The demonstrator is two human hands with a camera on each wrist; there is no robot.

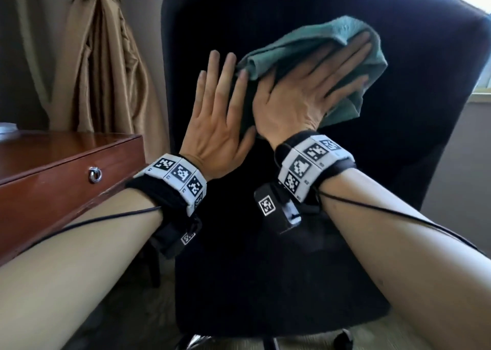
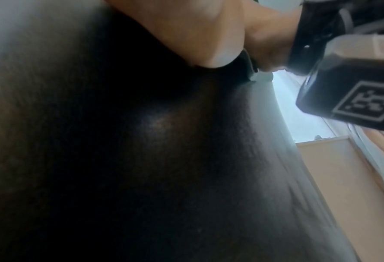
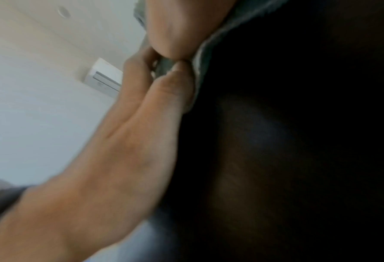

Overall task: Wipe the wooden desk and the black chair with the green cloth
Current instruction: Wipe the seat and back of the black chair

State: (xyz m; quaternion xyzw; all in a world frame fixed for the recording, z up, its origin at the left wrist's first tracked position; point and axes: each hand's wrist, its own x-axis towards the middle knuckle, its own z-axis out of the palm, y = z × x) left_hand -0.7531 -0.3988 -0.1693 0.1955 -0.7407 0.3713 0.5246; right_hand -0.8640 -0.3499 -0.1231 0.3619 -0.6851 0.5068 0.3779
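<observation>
The black chair (image 1: 398,110) faces me, its backrest filling the middle of the head view. My right hand (image 1: 305,89) lies flat with straight fingers on the green cloth (image 1: 300,44) and presses it against the upper backrest. My left hand (image 1: 218,110) is flat on the backrest just left of it, fingers straight, thumb touching the cloth's lower corner. The right wrist view shows the cloth's edge (image 3: 204,58) against the dark fabric and the left hand (image 3: 130,141) beside it. The wooden desk (image 1: 53,158) stands at the left.
A tan curtain (image 1: 101,70) hangs behind the desk. The desk drawer has a metal ring pull (image 1: 95,174). A bright window (image 1: 483,4) is at the far right. Carpet and the chair base (image 1: 342,336) lie below. An air conditioner (image 3: 103,78) is on the wall.
</observation>
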